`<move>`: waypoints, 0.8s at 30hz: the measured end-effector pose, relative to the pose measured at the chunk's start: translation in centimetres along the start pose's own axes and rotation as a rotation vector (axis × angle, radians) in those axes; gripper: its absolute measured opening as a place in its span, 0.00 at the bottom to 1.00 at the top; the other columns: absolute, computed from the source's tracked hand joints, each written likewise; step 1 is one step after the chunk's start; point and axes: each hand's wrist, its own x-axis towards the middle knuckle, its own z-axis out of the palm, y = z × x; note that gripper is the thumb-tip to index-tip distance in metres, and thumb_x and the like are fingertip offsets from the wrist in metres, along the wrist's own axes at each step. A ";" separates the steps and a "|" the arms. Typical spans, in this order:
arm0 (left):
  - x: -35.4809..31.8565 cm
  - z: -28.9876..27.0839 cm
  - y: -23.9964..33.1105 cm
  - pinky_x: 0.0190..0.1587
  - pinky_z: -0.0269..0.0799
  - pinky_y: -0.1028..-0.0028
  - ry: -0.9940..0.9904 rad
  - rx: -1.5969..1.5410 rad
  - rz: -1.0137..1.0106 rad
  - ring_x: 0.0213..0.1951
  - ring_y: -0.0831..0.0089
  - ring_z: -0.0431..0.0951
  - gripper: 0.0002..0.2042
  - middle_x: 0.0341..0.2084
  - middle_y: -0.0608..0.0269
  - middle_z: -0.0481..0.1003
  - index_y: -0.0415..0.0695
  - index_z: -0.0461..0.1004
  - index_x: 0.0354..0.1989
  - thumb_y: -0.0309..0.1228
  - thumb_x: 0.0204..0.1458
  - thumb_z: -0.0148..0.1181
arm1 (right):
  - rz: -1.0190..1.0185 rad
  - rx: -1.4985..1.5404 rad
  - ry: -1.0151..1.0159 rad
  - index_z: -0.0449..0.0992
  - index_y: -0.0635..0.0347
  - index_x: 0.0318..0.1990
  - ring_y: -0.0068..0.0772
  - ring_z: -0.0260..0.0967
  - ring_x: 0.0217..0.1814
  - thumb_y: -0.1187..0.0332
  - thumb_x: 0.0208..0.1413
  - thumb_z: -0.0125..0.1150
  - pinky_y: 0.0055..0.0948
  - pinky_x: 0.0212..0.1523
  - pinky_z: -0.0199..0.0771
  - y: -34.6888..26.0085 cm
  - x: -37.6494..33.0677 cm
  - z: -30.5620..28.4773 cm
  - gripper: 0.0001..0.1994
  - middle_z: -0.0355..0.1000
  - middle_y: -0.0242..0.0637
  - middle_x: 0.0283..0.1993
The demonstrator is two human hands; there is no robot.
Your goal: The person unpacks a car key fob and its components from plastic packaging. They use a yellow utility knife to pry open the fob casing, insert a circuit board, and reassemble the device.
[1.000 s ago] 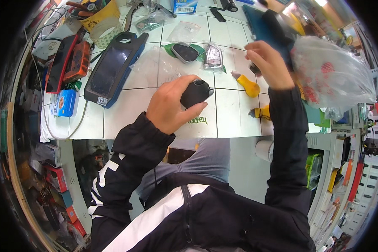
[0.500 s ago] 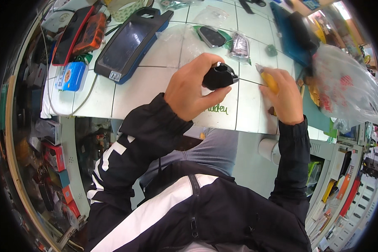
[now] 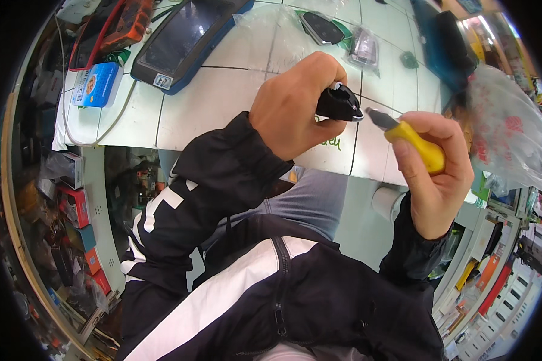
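My left hand (image 3: 298, 108) is closed round a small black car key fob (image 3: 337, 105) with a shiny silver rim; part of the fob is hidden by the fingers. In my right hand (image 3: 436, 168) is a stubby yellow-handled screwdriver (image 3: 424, 147), thumb and fingers wrapped about its handle. Its short, flat metal blade points left toward the fob, and a small gap separates the two. Beyond my left hand, another dark key fob (image 3: 323, 28) with a silver edge lies on green-and-clear wrapping. Beside it rests a small clear packet (image 3: 364, 48) with a silvery item inside.
A large dark tablet-like device (image 3: 183, 42) lies at the left on the white tiled table (image 3: 205, 114). Near it are a blue box (image 3: 96, 84), an orange-black device (image 3: 126, 25) and a cable. A clear plastic bag (image 3: 506, 126) bulges at the right edge.
My right hand has turned over and moved right and nearer, bringing the screwdriver's blade toward the fob. The left hand with the fob has shifted slightly right and away. The view has tilted downward.
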 end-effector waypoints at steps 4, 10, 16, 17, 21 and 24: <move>0.0 -0.1 0.2 0.29 0.66 0.77 -0.032 0.005 -0.008 0.24 0.66 0.68 0.18 0.24 0.60 0.64 0.43 0.63 0.33 0.18 0.32 0.63 | -0.111 -0.096 0.030 0.73 0.68 0.33 0.22 0.68 0.33 0.83 0.42 0.62 0.17 0.35 0.67 -0.1 0.1 0.7 0.09 0.71 0.37 0.33; 0.0 0.3 -0.2 0.29 0.68 0.74 -0.078 0.072 0.074 0.26 0.61 0.69 0.20 0.24 0.58 0.65 0.42 0.64 0.34 0.17 0.30 0.63 | 0.049 -0.155 -0.092 0.73 0.67 0.36 0.17 0.65 0.35 0.83 0.45 0.59 0.13 0.37 0.63 -0.6 -0.2 0.0 0.10 0.70 0.33 0.36; -0.4 0.8 -0.5 0.29 0.69 0.70 -0.158 0.170 0.101 0.27 0.57 0.72 0.20 0.25 0.56 0.68 0.42 0.65 0.33 0.19 0.28 0.65 | 0.193 -0.119 -0.154 0.72 0.67 0.37 0.12 0.60 0.28 0.80 0.46 0.59 0.11 0.29 0.58 -0.1 -0.1 -0.5 0.08 0.70 0.31 0.32; -0.4 0.7 -0.4 0.29 0.69 0.70 -0.178 0.199 0.112 0.26 0.57 0.73 0.19 0.25 0.56 0.69 0.42 0.65 0.33 0.20 0.28 0.65 | 0.241 -0.119 -0.157 0.72 0.67 0.35 0.13 0.62 0.29 0.80 0.46 0.60 0.12 0.31 0.61 -0.1 -0.1 -0.5 0.08 0.71 0.32 0.32; -0.5 0.8 -0.5 0.28 0.70 0.69 -0.196 0.245 0.153 0.25 0.57 0.73 0.19 0.23 0.57 0.70 0.42 0.66 0.32 0.23 0.28 0.65 | 0.323 -0.092 -0.186 0.71 0.68 0.33 0.17 0.66 0.32 0.80 0.44 0.63 0.15 0.34 0.66 0.2 0.3 -0.8 0.08 0.71 0.33 0.31; -0.4 0.9 -0.3 0.27 0.70 0.69 -0.218 0.262 0.144 0.25 0.58 0.73 0.19 0.22 0.58 0.70 0.43 0.66 0.32 0.23 0.27 0.65 | 0.300 -0.044 -0.207 0.72 0.68 0.33 0.18 0.68 0.32 0.79 0.44 0.64 0.16 0.35 0.67 0.7 0.4 -1.0 0.09 0.72 0.34 0.31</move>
